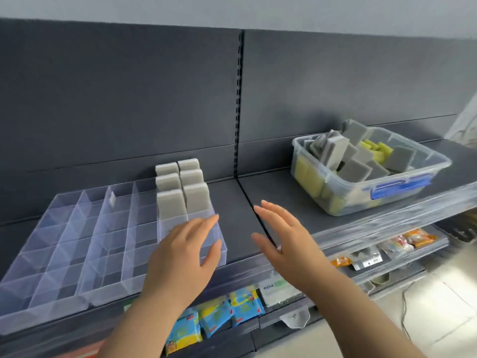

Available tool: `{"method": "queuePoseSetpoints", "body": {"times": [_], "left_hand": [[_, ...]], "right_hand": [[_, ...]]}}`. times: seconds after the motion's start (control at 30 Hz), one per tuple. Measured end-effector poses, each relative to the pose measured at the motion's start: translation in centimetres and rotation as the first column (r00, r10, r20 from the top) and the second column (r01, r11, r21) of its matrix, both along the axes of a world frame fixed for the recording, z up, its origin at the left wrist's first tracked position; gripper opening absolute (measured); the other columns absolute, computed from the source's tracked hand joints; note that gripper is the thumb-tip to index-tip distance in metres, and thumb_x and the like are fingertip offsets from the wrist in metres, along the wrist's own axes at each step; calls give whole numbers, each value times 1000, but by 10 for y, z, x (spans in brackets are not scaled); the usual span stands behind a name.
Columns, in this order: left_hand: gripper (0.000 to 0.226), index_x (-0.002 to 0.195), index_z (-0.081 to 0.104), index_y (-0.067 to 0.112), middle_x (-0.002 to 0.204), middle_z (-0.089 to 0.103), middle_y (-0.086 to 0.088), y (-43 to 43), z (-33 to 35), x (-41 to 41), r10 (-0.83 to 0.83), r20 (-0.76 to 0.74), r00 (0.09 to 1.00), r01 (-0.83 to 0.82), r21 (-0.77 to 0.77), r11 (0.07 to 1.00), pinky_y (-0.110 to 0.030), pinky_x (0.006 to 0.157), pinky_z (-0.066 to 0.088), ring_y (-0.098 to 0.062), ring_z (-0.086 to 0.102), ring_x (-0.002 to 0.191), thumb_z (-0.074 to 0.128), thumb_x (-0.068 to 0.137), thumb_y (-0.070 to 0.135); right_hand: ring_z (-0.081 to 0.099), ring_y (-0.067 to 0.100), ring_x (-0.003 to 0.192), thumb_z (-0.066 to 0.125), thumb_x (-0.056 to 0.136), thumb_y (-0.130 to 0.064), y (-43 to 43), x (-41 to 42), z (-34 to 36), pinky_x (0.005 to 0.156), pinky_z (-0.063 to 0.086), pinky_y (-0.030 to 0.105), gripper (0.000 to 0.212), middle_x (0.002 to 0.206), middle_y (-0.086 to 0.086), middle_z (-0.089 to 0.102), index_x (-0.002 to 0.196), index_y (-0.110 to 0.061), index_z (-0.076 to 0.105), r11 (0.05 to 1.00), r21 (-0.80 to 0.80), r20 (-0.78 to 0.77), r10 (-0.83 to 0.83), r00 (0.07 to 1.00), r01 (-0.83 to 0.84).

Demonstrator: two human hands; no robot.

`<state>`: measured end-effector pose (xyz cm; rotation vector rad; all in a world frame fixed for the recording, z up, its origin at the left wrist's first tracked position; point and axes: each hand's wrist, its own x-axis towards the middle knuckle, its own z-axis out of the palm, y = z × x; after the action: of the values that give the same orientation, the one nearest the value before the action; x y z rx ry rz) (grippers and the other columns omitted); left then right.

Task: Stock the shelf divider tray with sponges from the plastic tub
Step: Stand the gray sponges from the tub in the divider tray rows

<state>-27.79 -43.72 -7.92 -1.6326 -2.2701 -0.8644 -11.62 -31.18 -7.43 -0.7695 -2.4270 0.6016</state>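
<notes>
Left hand (183, 254) and right hand (286, 239) are held flat, empty. Sponges (180, 187) are stood upright, seemingly to save room, at the shelf divider tray's (64, 254) back-right corner.

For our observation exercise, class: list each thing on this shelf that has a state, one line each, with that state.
divider tray: mostly unfilled, only its far right cells stocked.
tray sponges: six grey, standing upright.
plastic tub: lid off, well filled.
tub sponges: loose, jumbled, grey and yellow.
left hand: open, holding nothing.
right hand: open, holding nothing.
</notes>
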Motion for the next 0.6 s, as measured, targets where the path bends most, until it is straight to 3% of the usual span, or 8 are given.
{"method": "queuePoseSetpoints", "body": {"times": [0.23,0.33,0.47,0.6], "left_hand": [[40,123,59,17,107,66,2,49,37,58,-198,-72,978,206,134,969,-31,70,51,-21,63,95,66,84,25],[44,124,58,18,111,65,3,72,48,85,-252,-104,962,266,158,951,-26,77,47,-15,60,101,47,86,37],[42,123,58,19,110,64,5,114,50,123,-287,-105,952,302,188,934,-22,77,42,-6,50,103,50,86,36],[41,123,59,20,109,64,7,164,37,175,-319,-100,942,330,118,937,-18,74,42,-6,55,101,66,83,25]], "right_hand": [[34,-5,125,49,89,-43,28,91,48,102,30,13,50,139,-17,39,137,-32,39,970,97,-103,-215,971,225],[32,-15,111,44,86,-50,44,131,52,86,25,-4,50,127,-26,39,134,-38,40,946,87,-166,-294,941,311],[37,-7,115,48,88,-44,78,176,45,95,33,15,48,127,-25,37,135,-40,37,939,60,-155,-327,932,339],[39,-6,112,49,87,-45,122,229,36,92,33,16,49,124,-27,37,134,-43,35,939,30,-123,-337,934,343]]}}
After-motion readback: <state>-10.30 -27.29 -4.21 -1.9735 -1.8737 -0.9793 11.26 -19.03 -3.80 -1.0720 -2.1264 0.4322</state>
